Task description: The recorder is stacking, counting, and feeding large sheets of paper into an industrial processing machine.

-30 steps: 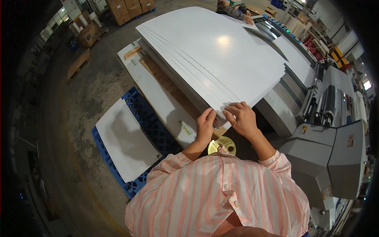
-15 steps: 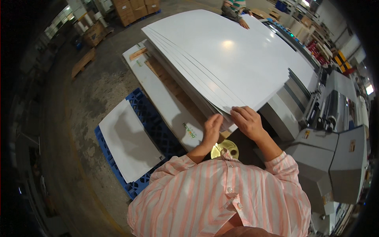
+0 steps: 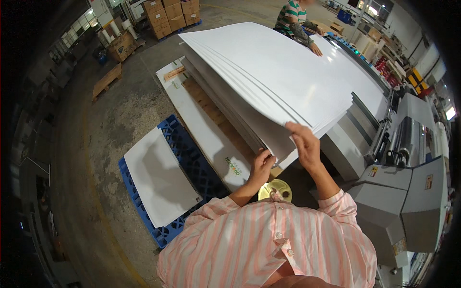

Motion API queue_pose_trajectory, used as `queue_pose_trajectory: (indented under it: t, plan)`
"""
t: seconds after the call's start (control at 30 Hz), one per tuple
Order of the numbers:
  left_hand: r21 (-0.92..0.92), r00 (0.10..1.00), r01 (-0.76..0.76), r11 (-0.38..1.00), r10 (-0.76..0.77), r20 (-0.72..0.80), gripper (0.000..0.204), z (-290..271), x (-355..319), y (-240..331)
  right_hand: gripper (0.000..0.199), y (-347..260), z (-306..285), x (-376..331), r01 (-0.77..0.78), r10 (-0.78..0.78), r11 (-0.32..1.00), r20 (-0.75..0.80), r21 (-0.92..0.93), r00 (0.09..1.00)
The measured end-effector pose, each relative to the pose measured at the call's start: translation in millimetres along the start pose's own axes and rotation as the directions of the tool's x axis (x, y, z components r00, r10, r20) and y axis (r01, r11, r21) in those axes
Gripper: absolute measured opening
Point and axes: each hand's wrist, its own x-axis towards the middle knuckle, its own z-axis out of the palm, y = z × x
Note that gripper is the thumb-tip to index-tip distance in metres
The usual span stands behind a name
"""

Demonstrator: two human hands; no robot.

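White, glossy, large sheets of card in a fanned stack (image 3: 283, 72), lifted at the near corner and spreading away toward 12 o'clock. Right hand (image 3: 303, 144) at the stack's near edge, grip closed on the top few sheets, thumb under, fingers over, the stack lying at 11 o'clock from it. Left hand (image 3: 261, 168) lower, at 8 o'clock from the right, grip pinching the bottom corner of the lower sheets. Just below both hands, a round yellow disc (image 3: 275, 190). Under the stack, a long white board on a wooden pallet (image 3: 206, 129). At 9 o'clock, a blue plastic pallet (image 3: 185, 153) carrying one white sheet (image 3: 158, 175). At 3 o'clock, a grey machine (image 3: 408, 201). At 12 o'clock, another person in a green striped shirt (image 3: 293, 14), one hand on the far sheets.
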Motion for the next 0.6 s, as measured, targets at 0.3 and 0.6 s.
queue_pose_trajectory:
  t: [0.3, 0.6]
  plan:
    - [0.094, 0.995, 0.078, 0.993, -0.084, 0.061, 0.015, -6, 0, -13, 0.033, 6, 2, -24, 0.163, -0.08, 0.967, 0.373, -0.196, 0.924]
    - [0.247, 0.997, 0.004, 0.969, -0.024, 0.077, 0.023, -1, 4, 4, 0.044, 5, 4, 9, -0.504, 0.571, 0.674, 0.052, 0.541, 0.819]
